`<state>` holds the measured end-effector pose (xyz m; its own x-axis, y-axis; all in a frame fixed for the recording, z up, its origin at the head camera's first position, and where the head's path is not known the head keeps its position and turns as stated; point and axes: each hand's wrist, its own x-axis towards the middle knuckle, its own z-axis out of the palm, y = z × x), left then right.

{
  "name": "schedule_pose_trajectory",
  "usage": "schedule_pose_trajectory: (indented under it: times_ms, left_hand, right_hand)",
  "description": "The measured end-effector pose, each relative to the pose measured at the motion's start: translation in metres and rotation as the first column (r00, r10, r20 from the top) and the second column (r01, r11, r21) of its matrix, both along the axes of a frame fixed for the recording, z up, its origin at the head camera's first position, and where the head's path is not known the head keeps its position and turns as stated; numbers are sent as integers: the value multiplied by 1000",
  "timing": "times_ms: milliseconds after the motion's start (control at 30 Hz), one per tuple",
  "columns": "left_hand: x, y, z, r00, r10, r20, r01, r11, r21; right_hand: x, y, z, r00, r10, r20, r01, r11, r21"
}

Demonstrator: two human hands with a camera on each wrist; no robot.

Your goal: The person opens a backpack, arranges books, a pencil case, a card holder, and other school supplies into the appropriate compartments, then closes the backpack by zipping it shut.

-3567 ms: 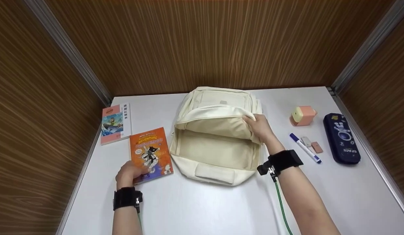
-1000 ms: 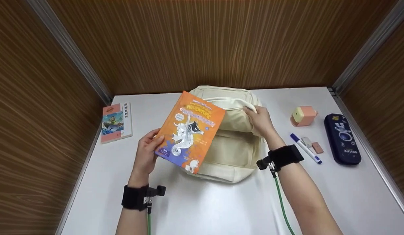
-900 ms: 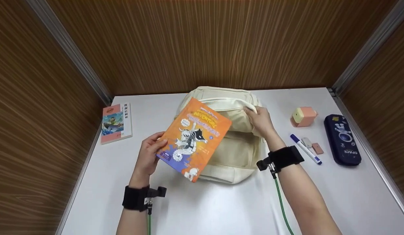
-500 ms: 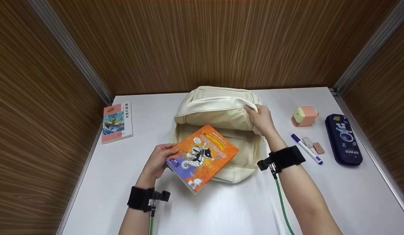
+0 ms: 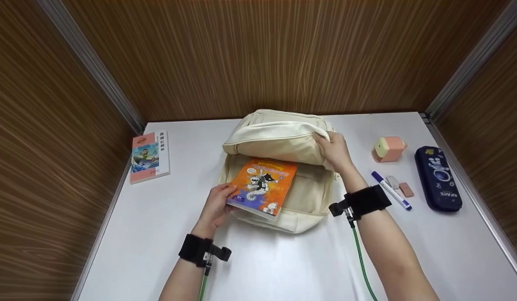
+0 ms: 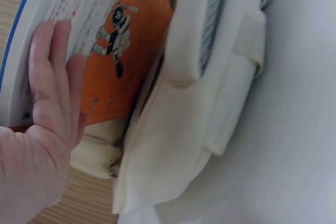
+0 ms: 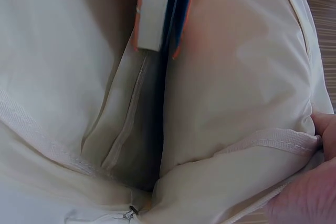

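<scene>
White table [image 5: 283,267]: right wrist [image 5: 353,182] between backpack [image 5: 279,148], marker [image 5: 391,190]

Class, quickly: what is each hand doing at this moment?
Left hand: holding the orange book by its lower corner.
Right hand: pinching the cream backpack's raised flap.

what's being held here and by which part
The left hand holds the orange book by its left edge, near the bottom corner. The right hand grips the bag flap by its rim, near its right end.
</scene>
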<state>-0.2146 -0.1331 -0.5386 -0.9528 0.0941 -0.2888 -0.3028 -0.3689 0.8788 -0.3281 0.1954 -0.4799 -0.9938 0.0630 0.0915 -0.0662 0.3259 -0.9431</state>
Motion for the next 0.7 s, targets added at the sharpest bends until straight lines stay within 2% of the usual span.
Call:
schedule_pose_trajectory:
  times_ms: [267,433,533,700]
  left_hand:
    - [-16,19,-11,1000,21,2,-21,995,96]
    - [-24,34,-12,1000,7,24,-10,995,102]
    - [-26,40,-12,1000,2,27,-5,994,105]
    - [-21,41,-11,999,42,7,-43,994,102]
  right_hand:
    - [1,2,3,999,35,12,-35,999,-32]
    - [2,2,0,999,47,17,-47,998,-47]
    - [3,1,-2,999,50,20,-49,997,-55]
    - [1,2,-3,1000,30,4,-30,998,-47]
